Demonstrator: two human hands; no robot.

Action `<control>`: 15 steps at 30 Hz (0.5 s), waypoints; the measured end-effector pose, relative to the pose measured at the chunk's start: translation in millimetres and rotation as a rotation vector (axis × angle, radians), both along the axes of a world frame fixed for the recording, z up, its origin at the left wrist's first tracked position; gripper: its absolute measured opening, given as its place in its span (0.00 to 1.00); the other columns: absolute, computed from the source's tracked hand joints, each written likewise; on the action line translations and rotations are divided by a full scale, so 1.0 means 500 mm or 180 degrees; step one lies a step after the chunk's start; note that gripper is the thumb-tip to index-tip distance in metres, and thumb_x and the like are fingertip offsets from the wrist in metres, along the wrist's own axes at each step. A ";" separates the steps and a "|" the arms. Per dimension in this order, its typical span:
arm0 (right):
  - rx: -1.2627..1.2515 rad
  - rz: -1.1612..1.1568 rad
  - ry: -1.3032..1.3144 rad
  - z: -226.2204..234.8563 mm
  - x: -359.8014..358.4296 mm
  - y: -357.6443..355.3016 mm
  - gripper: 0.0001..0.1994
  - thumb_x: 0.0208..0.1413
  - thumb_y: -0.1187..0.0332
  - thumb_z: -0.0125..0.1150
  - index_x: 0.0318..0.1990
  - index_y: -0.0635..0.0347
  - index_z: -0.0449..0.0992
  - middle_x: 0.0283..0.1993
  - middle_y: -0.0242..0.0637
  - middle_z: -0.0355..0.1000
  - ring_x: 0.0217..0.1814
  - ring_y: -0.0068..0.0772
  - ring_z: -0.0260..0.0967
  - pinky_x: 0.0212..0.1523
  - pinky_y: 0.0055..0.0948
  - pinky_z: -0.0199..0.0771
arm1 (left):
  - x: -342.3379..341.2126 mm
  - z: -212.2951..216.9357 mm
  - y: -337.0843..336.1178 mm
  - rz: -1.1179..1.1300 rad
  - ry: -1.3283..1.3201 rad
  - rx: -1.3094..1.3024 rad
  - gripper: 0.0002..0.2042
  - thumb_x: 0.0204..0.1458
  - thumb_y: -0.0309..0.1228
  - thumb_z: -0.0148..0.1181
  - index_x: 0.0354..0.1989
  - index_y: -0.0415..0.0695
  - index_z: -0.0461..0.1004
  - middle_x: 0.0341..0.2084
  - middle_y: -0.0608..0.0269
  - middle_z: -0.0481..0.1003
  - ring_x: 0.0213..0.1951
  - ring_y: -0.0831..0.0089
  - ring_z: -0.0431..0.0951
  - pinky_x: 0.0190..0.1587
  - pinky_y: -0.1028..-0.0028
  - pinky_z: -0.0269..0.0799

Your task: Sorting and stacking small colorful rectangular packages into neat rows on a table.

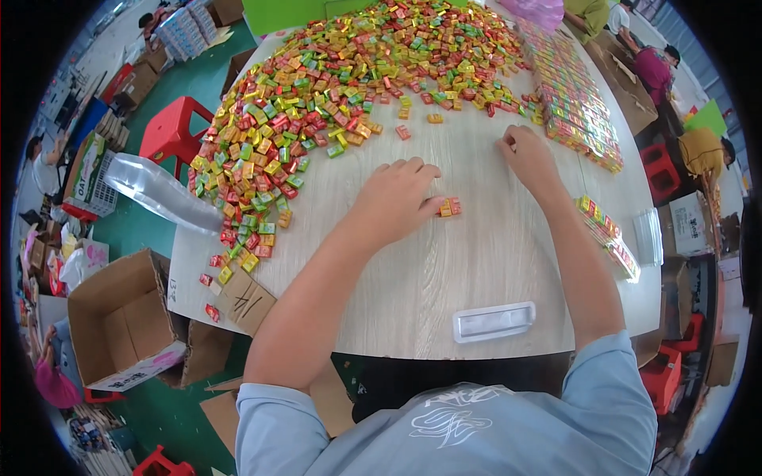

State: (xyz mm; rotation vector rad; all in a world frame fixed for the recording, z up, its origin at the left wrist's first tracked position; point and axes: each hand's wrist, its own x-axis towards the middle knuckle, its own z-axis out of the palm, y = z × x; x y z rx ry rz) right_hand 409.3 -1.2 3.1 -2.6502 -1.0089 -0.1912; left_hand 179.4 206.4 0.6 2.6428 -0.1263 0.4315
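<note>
- Apparently done: candy packs [573, 99] lie at two o'clock.
- Remaining: loose candies [349, 83] heap towards eleven.
- Left hand [394, 197], spread; thumb touches candy cluster [451, 206], centre.
- Right hand [530, 160] curls, two o'clock; grip cannot be told.

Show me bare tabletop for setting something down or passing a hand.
The tabletop is bare between the left forearm and right forearm, above the plastic tray, apart from red-orange pieces by the left hand. Another bare patch lies between the left forearm and the heap of wrapped pieces. Crowded: the far side, under that heap, and far right, under the stacked packs.
</note>
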 end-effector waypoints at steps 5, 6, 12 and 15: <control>0.0263 0.0865 -0.0054 -0.009 -0.023 0.052 0.05 0.59 0.73 0.62 0.41 0.64 0.77 0.43 0.47 0.77 0.45 0.52 0.75 0.49 0.46 0.75 | 0.000 -0.003 0.015 -0.0104 0.0142 -0.0173 0.17 0.62 0.40 0.62 0.53 0.42 0.76 0.48 0.52 0.77 0.51 0.51 0.78 0.56 0.57 0.73; 0.0251 0.0848 -0.0071 -0.019 -0.008 0.061 0.05 0.59 0.73 0.62 0.41 0.64 0.77 0.43 0.47 0.77 0.45 0.52 0.75 0.49 0.46 0.75 | 0.004 -0.003 0.014 -0.0170 0.0106 -0.0271 0.17 0.62 0.40 0.62 0.53 0.42 0.77 0.48 0.52 0.77 0.52 0.50 0.77 0.56 0.57 0.73; 0.0372 0.0830 -0.0926 -0.031 0.058 0.136 0.07 0.60 0.73 0.61 0.44 0.59 0.79 0.44 0.44 0.77 0.50 0.49 0.76 0.51 0.46 0.75 | 0.003 -0.002 0.023 -0.0244 0.0253 -0.0432 0.17 0.61 0.39 0.62 0.52 0.41 0.77 0.48 0.51 0.77 0.52 0.51 0.77 0.56 0.57 0.73; 0.0234 0.0829 -0.1058 -0.032 0.074 0.143 0.07 0.60 0.73 0.61 0.45 0.57 0.80 0.45 0.42 0.78 0.52 0.48 0.76 0.53 0.45 0.76 | 0.000 -0.008 0.026 -0.0251 0.0249 -0.0414 0.16 0.61 0.39 0.63 0.52 0.41 0.77 0.47 0.51 0.76 0.51 0.51 0.77 0.56 0.57 0.73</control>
